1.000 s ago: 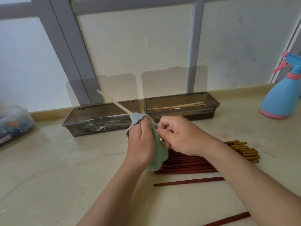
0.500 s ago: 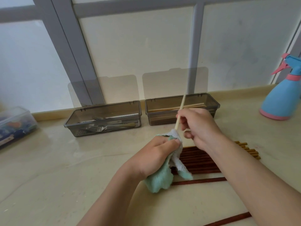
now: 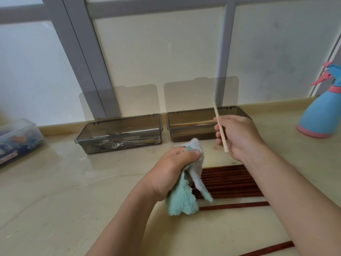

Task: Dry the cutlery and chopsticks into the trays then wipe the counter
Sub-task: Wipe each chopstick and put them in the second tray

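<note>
Chopstick (image 3: 216, 111) now clear of cloth (image 3: 181, 200), in tight grip of right hand (image 3: 239, 133) (cloth tight in left hand (image 3: 171, 169))

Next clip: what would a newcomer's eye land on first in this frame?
The two hands at centre draw the eye first: the right hand holds a pale chopstick tilted near upright in front of the right tray, while the left hand grips a green cloth just below. Next come the dark red chopsticks lying in a row on the counter right of the cloth, and the blue-and-pink spray bottle at the far right.
</note>
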Available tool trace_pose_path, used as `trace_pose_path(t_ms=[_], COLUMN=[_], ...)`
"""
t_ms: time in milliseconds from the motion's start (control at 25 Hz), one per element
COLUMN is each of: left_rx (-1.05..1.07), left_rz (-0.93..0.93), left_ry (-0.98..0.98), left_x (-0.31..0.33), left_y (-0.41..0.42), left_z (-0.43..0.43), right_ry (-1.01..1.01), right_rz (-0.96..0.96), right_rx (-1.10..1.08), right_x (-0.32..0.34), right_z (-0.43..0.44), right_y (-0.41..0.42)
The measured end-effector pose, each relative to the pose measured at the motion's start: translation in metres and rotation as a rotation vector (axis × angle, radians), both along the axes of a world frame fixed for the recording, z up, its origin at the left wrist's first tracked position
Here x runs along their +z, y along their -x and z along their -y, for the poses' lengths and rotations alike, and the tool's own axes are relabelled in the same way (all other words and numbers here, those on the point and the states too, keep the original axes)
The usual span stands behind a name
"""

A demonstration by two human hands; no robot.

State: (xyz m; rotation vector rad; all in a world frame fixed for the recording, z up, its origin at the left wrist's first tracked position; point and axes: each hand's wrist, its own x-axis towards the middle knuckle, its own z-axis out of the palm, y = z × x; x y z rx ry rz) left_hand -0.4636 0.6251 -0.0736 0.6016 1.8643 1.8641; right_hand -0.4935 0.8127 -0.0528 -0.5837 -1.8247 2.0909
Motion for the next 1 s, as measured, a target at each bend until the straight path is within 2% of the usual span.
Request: trace_pose_path(t_ms=[120, 200, 280, 360, 480, 600, 840, 920, 1000], left_rx=[0.212, 0.356, 0.408, 0.420, 0.402, 0.412, 0.402, 0.412, 0.428], left_rz=[0.153, 0.147, 0.133, 0.140, 0.136, 0.146, 0.127, 0.120, 0.120], left_ry=[-0.134, -0.130, -0.138, -0.156, -0.151, -0.149, -0.143, -0.138, -0.141], left_x=[-0.001, -0.003, -0.003, -0.001, 0.001, 0.000, -0.001, -0.003, -0.002], left_y=[0.011, 0.015, 0.016, 0.016, 0.014, 0.015, 0.016, 0.017, 0.017], left_z=[0.005, 0.007, 0.006, 0.006, 0.005, 0.006, 0.008, 0.010, 0.010], right_ry=[-0.396, -0.534, -0.616, -0.850, -1.270, -1.489, -1.638, -1.609, -1.533], right_rz=[-0.205, -0.439, -0.593, -0.638, -0.510, -0.224, 0.234, 0.247, 0.135], right_rx=[-0.090, -0.184, -0.259, -0.310, -0.257, -0.158, 0.144, 0.161, 0.152], right_x=[0.003, 0.005, 0.003, -0.005, -0.023, -0.031, -0.017, -0.013, -0.007], right_z=[-0.003, -0.001, -0.004, -0.015, -0.027, -0.029, -0.015, -0.014, -0.020], right_y=[0.009, 0.010, 0.011, 0.019, 0.033, 0.037, 0.024, 0.018, 0.009])
